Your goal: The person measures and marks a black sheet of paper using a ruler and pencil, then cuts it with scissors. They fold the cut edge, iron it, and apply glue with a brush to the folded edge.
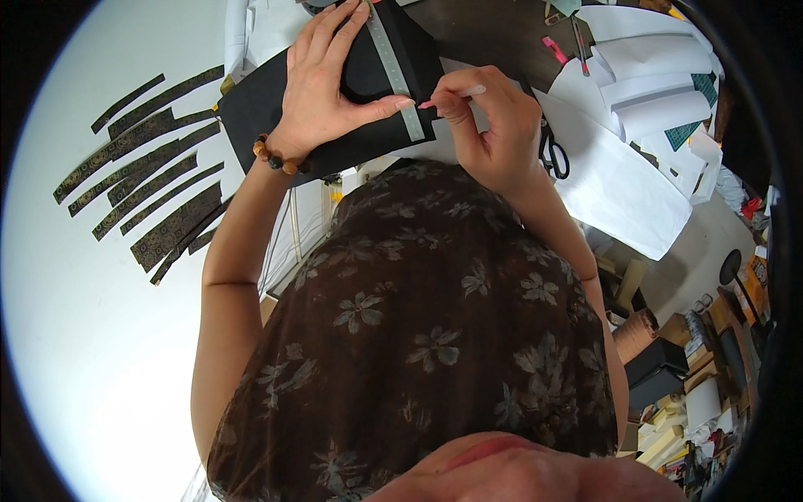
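A flat black sheet (251,117), of a material I cannot make out, lies in front of me. Across its right part runs a narrow pale ruler (389,63). My left hand (322,92) rests flat on the sheet with fingers stretched; fingertips press the ruler's far end and the thumb reaches its near part. My right hand (498,125) is closed round a slim pen (473,90) with a white or clear barrel and pink tip. The tip is at the ruler's right edge, close to my left thumb; whether it touches the sheet, I cannot tell.
Black-handled scissors (554,157) lie right of my right hand. White paper sheets (627,167) and rolls spread beyond them, near a green mat (682,134). A pink-handled tool (554,50) lies at the back. Dark patterned strips (155,167) are on the left.
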`<state>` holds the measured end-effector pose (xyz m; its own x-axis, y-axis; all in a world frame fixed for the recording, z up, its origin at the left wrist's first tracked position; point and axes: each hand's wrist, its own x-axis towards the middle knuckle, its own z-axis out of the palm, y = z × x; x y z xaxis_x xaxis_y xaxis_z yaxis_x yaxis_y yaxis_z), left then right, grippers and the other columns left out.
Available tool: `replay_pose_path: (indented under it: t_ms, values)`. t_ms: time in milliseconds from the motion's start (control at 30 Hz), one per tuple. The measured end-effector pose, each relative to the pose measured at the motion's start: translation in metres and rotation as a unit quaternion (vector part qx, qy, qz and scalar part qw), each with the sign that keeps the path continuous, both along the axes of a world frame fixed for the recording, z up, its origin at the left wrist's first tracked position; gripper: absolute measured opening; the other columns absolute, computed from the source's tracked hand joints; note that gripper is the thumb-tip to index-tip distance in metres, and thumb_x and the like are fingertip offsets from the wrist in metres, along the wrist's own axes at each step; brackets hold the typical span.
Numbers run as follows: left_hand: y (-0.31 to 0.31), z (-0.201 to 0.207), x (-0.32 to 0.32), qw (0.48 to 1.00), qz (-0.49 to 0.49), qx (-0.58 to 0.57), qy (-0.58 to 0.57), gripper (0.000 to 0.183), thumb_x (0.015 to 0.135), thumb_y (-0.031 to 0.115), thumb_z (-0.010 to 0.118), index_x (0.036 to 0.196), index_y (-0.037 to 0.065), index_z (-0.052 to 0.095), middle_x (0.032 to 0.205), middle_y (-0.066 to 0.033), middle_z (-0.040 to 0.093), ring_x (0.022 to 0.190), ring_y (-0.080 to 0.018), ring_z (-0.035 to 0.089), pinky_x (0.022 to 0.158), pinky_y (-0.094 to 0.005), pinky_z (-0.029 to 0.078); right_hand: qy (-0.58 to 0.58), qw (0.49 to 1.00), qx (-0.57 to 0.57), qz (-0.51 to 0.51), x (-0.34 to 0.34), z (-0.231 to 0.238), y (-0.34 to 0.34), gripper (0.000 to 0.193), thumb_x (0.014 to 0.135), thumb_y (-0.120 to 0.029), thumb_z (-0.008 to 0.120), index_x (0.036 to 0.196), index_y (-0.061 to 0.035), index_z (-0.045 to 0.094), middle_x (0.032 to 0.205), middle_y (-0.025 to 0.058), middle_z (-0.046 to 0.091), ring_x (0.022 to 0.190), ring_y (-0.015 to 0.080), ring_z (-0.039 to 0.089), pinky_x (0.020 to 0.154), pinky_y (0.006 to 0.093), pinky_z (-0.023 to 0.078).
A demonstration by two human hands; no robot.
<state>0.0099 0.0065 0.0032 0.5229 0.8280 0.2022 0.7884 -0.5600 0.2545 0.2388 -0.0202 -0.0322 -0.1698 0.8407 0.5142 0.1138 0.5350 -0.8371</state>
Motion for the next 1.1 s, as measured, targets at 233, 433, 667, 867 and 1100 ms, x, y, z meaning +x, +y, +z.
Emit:
replay_pose_path:
  t_ms: [233, 433, 667, 867, 1100]
  values:
    - [0.000, 0.005, 0.005, 1.000, 0.010, -0.006, -0.005, 0.101, 0.065, 0.058, 0.082, 0.144, 0.006, 0.045, 0.146, -0.0157, 0.043, 0.134, -0.0341, 0.040, 0.110, -0.0455, 0.029, 0.055, 0.998, -0.025, 0.003, -0.023, -0.010, 0.043, 0.004, 0.087, -0.007, 0.066, 0.089, -0.0083, 0.063, 0.076, 0.0044, 0.067, 0.063, 0.0223, 0.061, 0.057, 0.0334, 0.046]
    - [-0.001, 0.006, 0.005, 1.000, 0.013, -0.008, 0.004, 0.102, 0.066, 0.059, 0.081, 0.145, 0.006, 0.044, 0.147, -0.0155, 0.042, 0.135, -0.0333, 0.040, 0.110, -0.0452, 0.029, 0.078, 0.996, 0.025, -0.022, -0.039, 0.007, 0.085, 0.008, 0.094, -0.008, 0.060, 0.092, -0.0004, 0.062, 0.077, 0.0151, 0.065, 0.067, 0.0307, 0.066, 0.058, 0.0334, 0.050]
    - [0.000, 0.006, 0.005, 1.000, 0.013, 0.001, 0.008, 0.103, 0.066, 0.060, 0.080, 0.145, 0.005, 0.043, 0.147, -0.0149, 0.042, 0.135, -0.0329, 0.040, 0.110, -0.0449, 0.029, 0.013, 0.996, 0.090, -0.026, -0.034, -0.004, 0.083, 0.011, 0.090, -0.005, 0.063, 0.101, -0.0006, 0.063, 0.092, 0.0119, 0.069, 0.082, 0.0281, 0.068, 0.069, 0.0337, 0.052]
    - [-0.002, 0.005, 0.004, 1.000, 0.013, -0.002, 0.000, 0.102, 0.066, 0.060, 0.080, 0.144, 0.006, 0.044, 0.148, -0.0145, 0.042, 0.136, -0.0333, 0.039, 0.110, -0.0447, 0.029, 0.020, 0.999, -0.015, 0.031, 0.000, -0.001, 0.013, 0.006, 0.086, -0.003, 0.065, 0.088, -0.0079, 0.062, 0.079, 0.0044, 0.067, 0.068, 0.0245, 0.061, 0.062, 0.0345, 0.046]
    - [-0.002, 0.007, 0.001, 1.000, 0.008, 0.008, 0.008, 0.099, 0.069, 0.061, 0.078, 0.145, 0.007, 0.045, 0.151, -0.0146, 0.040, 0.136, -0.0340, 0.038, 0.110, -0.0451, 0.029, 0.097, 0.989, -0.107, 0.010, 0.027, -0.012, -0.024, 0.005, 0.097, -0.007, 0.056, 0.095, -0.0040, 0.059, 0.076, 0.0067, 0.061, 0.061, 0.0147, 0.055, 0.056, 0.0284, 0.042]
